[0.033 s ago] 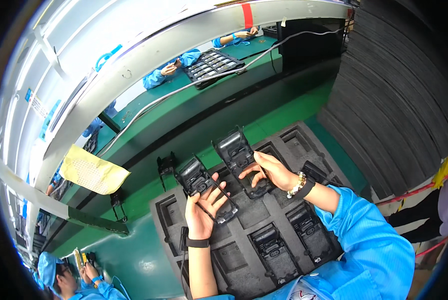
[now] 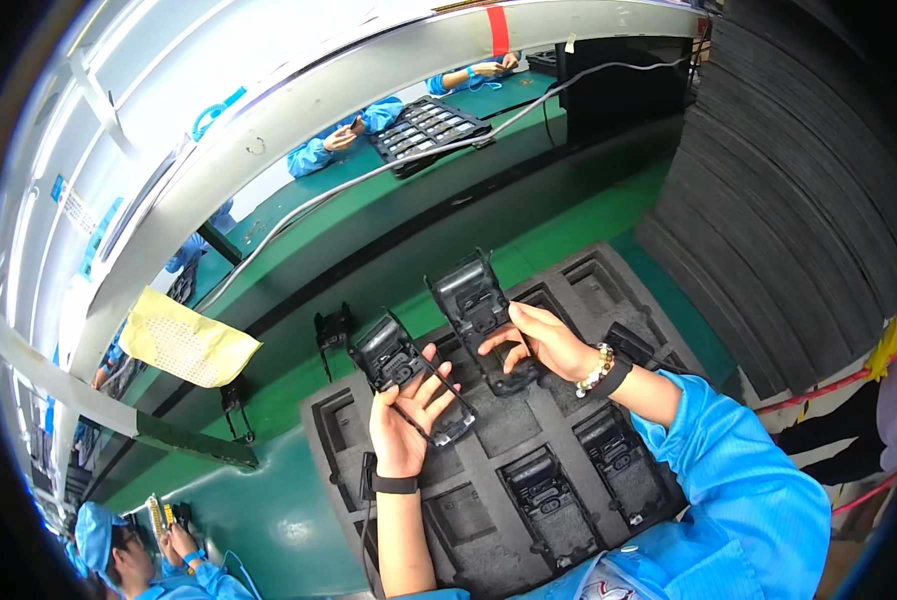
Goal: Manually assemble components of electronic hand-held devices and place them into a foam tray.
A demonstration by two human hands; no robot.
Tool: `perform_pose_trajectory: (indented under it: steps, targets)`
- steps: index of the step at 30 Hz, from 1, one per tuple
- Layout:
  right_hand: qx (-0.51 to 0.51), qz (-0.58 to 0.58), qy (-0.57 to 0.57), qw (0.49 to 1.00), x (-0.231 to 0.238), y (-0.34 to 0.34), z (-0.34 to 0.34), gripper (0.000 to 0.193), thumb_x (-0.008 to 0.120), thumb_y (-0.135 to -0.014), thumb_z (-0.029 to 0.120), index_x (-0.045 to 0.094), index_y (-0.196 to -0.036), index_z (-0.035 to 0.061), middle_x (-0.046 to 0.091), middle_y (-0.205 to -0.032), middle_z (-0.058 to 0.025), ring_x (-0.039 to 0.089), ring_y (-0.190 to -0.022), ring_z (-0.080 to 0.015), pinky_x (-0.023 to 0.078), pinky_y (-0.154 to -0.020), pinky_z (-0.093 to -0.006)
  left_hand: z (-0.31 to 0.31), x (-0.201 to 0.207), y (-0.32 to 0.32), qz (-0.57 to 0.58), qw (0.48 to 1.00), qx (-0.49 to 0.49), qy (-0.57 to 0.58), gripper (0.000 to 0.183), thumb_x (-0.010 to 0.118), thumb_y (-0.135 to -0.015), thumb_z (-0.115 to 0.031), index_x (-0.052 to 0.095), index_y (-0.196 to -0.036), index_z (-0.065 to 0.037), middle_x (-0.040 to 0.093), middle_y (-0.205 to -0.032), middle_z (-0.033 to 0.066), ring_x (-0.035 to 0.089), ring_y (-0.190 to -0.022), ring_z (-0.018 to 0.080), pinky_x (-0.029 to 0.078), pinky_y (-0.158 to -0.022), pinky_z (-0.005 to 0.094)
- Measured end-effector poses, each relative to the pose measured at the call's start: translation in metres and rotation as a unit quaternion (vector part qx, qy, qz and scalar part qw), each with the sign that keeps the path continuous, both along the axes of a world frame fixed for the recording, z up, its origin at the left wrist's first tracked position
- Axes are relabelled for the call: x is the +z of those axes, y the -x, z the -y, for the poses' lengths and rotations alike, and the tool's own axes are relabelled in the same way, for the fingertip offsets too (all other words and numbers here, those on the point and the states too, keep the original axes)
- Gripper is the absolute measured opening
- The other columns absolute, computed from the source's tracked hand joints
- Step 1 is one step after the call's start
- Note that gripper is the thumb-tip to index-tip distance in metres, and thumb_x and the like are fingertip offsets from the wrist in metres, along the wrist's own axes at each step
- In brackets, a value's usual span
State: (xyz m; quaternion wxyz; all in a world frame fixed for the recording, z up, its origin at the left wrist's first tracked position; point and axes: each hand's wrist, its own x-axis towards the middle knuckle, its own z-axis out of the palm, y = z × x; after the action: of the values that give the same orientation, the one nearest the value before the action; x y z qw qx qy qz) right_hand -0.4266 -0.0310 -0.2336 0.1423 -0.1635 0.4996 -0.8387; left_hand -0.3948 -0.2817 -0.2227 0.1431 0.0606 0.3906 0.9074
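Nothing has moved since the earlier frame: both hands sit where they were, each with the same black housing. Your left hand (image 2: pixel 405 420) lies palm up above the tray (image 2: pixel 488 470), fingers (image 2: pixel 438 385) spread loosely under the left housing (image 2: pixel 408 375), cradling it rather than gripping it. Your right hand (image 2: pixel 543 340) closes on the right housing (image 2: pixel 483 315) at its lower end, thumb across the face and fingers curled behind, with the upper end tilted away from you over the tray's far edge.

Both housings look like hollow moulded plastic shells: light, stiff, and smooth enough to slide out of a slack palm. Thin rims and small clips at the ends would likely crack under a squeeze, so take hold along the long side walls near the middle, not at the open end or across the recessed face. The left one sits loose; a tilt of your palm could drop it.

Two more shells (image 2: pixel 578 480) lie seated in the tray's near pockets, between your forearms. That tray is dark foam and rests on the green surface (image 2: pixel 268 520). To your right stands a tall stack of dark foam sheets (image 2: pixel 798 190). Other people in blue sleeves work at another tray (image 2: pixel 423 125) on the far side.
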Motion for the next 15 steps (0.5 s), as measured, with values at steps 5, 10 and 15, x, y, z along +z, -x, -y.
perform_pose_trajectory:
  steps: [5,10,15]
  targets:
    - [-0.035,0.042,0.026,0.998,-0.007,0.000,0.005,0.037,0.045,-0.104,0.031,0.054,-0.129,0.0050,0.061,-0.122,-0.0039,0.057,-0.110,-0.0119,0.049,-0.083,-0.0257,0.005,-0.002,0.002,-0.022,0.999,-0.009,-0.024,0.059,0.045,-0.094,-0.034,0.040,-0.142,0.000,0.041,-0.147,0.0229,0.048,-0.128,0.0417,0.044,-0.104,0.0560]
    - [-0.054,0.056,0.013,0.997,-0.010,0.000,0.005,0.034,0.045,-0.105,0.026,0.054,-0.131,0.0048,0.061,-0.117,0.0013,0.054,-0.098,-0.0069,0.044,-0.080,-0.0220,0.004,0.001,0.004,-0.039,0.998,-0.029,-0.029,0.065,0.033,-0.100,-0.051,0.038,-0.145,-0.005,0.040,-0.147,0.0254,0.052,-0.123,0.0405,0.046,-0.099,0.0537]
    - [-0.048,0.027,-0.001,0.998,-0.002,-0.004,0.011,0.033,0.043,-0.106,0.025,0.052,-0.131,0.0056,0.055,-0.104,0.0059,0.048,-0.086,-0.0046,0.041,-0.075,-0.0210,0.009,0.000,0.004,-0.053,0.996,-0.038,-0.061,0.069,0.029,-0.100,-0.056,0.039,-0.144,-0.004,0.040,-0.147,0.0263,0.054,-0.120,0.0387,0.047,-0.097,0.0525]
